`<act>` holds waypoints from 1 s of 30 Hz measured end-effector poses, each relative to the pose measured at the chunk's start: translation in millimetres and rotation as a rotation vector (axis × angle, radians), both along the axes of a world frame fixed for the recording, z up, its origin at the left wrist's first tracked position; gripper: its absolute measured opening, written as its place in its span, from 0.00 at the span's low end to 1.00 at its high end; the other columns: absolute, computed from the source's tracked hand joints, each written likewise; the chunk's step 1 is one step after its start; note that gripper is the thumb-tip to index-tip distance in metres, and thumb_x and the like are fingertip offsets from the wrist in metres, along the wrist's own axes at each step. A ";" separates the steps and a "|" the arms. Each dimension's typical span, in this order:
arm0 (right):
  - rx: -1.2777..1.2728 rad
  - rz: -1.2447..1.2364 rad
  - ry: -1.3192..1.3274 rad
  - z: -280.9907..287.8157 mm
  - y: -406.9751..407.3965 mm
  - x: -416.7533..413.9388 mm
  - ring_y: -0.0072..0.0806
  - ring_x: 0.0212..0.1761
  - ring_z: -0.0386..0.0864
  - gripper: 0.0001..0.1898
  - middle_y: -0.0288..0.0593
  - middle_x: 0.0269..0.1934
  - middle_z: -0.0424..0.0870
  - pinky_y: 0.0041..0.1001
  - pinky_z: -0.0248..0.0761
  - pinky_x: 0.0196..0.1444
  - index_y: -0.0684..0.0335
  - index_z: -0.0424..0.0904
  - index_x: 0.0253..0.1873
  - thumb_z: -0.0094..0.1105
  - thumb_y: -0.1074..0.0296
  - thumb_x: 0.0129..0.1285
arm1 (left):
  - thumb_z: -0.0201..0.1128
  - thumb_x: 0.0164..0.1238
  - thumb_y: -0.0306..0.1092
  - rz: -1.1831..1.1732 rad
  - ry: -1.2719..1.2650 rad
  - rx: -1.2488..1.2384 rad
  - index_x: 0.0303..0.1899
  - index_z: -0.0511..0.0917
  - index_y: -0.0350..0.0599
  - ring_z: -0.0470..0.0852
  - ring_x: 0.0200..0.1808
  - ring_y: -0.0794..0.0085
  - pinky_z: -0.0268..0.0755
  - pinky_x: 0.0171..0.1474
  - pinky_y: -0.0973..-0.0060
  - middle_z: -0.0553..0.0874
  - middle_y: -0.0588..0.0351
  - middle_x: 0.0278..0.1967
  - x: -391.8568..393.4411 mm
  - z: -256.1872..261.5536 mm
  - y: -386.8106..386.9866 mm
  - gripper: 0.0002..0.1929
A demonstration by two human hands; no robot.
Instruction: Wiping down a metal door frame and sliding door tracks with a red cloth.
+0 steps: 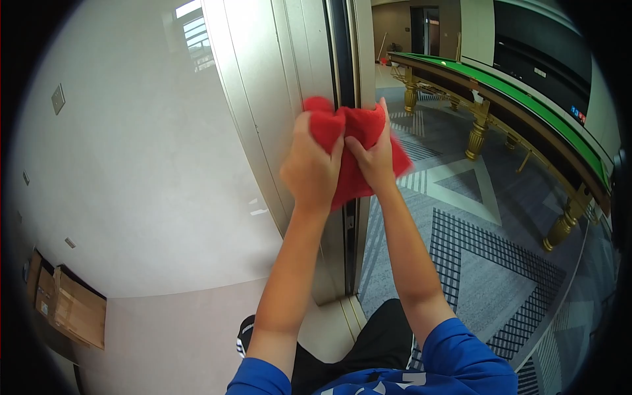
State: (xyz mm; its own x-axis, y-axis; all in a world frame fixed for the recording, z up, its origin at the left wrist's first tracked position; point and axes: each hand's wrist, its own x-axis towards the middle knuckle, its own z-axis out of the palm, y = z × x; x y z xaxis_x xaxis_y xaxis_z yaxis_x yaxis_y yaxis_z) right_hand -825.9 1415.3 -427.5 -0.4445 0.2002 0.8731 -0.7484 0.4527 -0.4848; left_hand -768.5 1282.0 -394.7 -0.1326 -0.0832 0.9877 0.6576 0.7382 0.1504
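A bunched red cloth point(363, 173) is gripped by both of my hands against a metallic door frame point(311, 54) with a dark vertical channel point(348, 64). My left hand point(311, 163) clasps the cloth's left part, over the broad panelled side of the frame. On the other side, my right hand point(377, 153) holds it near the narrow strip, thumb in front and fingers partly behind the cloth. The cloth's lower right corner hangs loose and looks blurred. Below the hands, a small metal plate point(350, 222) sits in the channel.
To the right, a snooker or pool table point(523, 94) with gold legs stands on a patterned grey carpet point(493, 276). A glossy pale wall point(148, 163) with switch plates rises on the left. Cardboard boxes point(74, 308) lie at lower left. A threshold point(335, 321) crosses the floor below.
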 end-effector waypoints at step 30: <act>-0.070 0.153 -0.065 -2.3 -10.9 36.9 0.33 0.49 0.83 0.29 0.45 0.47 0.85 0.31 0.75 0.54 0.67 0.76 0.55 0.78 0.68 0.47 | 0.71 0.58 0.34 -0.520 -0.123 -0.507 0.44 0.83 0.57 0.83 0.40 0.70 0.71 0.49 0.66 0.85 0.66 0.38 193.9 38.0 -76.0 0.12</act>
